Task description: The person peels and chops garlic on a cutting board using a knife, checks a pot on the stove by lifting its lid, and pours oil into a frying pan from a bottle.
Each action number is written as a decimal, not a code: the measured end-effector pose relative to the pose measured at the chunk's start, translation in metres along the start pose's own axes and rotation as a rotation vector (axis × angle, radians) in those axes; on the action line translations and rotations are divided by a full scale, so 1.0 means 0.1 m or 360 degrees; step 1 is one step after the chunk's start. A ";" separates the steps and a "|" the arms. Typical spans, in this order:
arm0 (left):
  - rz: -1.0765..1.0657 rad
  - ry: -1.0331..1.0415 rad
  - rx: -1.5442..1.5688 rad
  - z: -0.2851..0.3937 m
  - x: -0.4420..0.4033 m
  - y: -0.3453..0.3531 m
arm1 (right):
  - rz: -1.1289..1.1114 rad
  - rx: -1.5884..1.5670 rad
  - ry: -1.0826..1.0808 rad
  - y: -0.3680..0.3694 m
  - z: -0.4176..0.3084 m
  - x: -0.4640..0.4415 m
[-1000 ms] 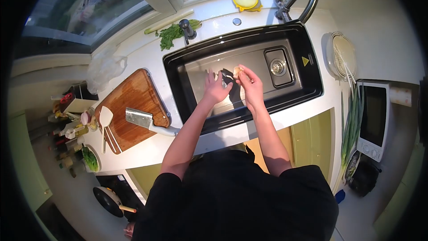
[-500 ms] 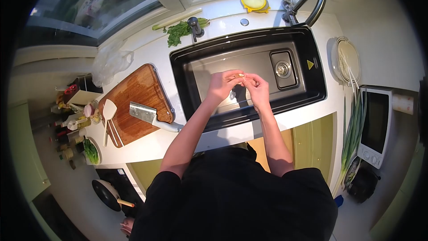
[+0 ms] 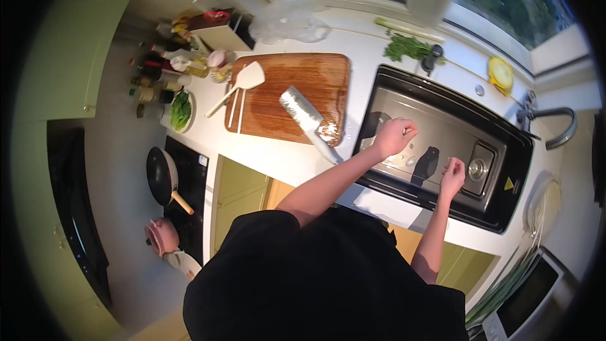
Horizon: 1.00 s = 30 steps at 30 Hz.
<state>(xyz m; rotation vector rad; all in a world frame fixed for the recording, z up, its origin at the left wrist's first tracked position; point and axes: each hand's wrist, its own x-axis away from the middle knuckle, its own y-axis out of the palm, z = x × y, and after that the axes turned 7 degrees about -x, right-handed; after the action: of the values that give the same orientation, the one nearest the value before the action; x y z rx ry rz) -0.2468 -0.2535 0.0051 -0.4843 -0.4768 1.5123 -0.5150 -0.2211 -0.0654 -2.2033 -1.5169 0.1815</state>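
Over the left part of the black sink (image 3: 435,205), my left hand (image 3: 395,137) has its fingers pinched together; a small pale bit shows at the fingertips, too small to name. My right hand (image 3: 452,175) is held over the sink near the drain (image 3: 478,168), its fingers curled together, and what they hold, if anything, is hidden. Small pale scraps lie on the sink floor between the hands. Left of the sink, a cleaver (image 3: 302,110) rests on a wooden cutting board (image 3: 290,69), its handle reaching past the board's edge towards the sink.
A white spatula (image 3: 250,76) and chopsticks (image 3: 237,107) lie on the board. Leafy herbs (image 3: 404,47) sit behind the sink, near a faucet (image 3: 562,127). A plate of greens (image 3: 181,111) stands left; a pan (image 3: 162,175) and pink pot (image 3: 162,237) are at the stove.
The view has swung left, bringing more of the stove into sight. My hands, which were together at the fingertips, are now apart, with the left one nearer the cutting board.
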 end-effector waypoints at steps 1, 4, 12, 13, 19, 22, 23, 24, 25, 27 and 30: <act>0.0055 -0.0090 0.0071 0.04 0.08 -0.13 | -0.0067 -0.0101 -0.0031 0.10 -0.21 0.06; 0.0258 -0.0212 0.0273 -0.12 0.33 -0.66 | -0.0454 -0.0356 -0.0191 0.69 -0.65 0.24; 0.0980 -0.0839 -0.0297 -1.70 1.64 -2.73 | -0.1528 -0.0058 -0.0760 2.76 -2.41 1.99; 0.0916 -0.0900 -0.0277 -1.76 1.66 -2.81 | -0.1449 -0.0002 -0.0997 3.07 -2.32 2.18; 0.0775 -0.0837 -0.0431 -1.81 1.49 -2.97 | -0.1156 0.0271 -0.1208 3.19 -2.33 2.26; 0.0666 -0.0429 -0.0656 -1.76 1.49 -3.02 | -0.0995 0.0476 -0.1178 2.60 -2.24 2.09; 0.0486 -0.0389 -0.0625 -1.61 1.49 -3.07 | -0.1026 0.0572 -0.1141 2.49 -2.19 2.14; 0.0463 -0.0309 -0.0692 -1.64 1.50 -3.06 | -0.1051 0.0663 -0.1096 2.40 -2.09 2.21; 0.0438 -0.0223 -0.0761 -1.68 1.51 -3.05 | -0.1071 0.0751 -0.1045 2.33 -2.00 2.27; 0.0461 -0.0088 -0.0848 -1.75 1.48 -3.05 | -0.1032 0.0811 -0.1112 2.37 -1.87 2.33; 0.0451 -0.0056 -0.0953 -1.75 1.42 -3.05 | -0.0962 0.0790 -0.1117 2.32 -1.84 2.27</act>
<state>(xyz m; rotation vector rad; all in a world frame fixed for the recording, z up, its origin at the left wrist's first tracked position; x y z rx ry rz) 0.1044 -0.1129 0.0370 -1.0254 -0.9274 1.6389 -0.1640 -0.1350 0.0296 -1.2629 -2.1229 1.0775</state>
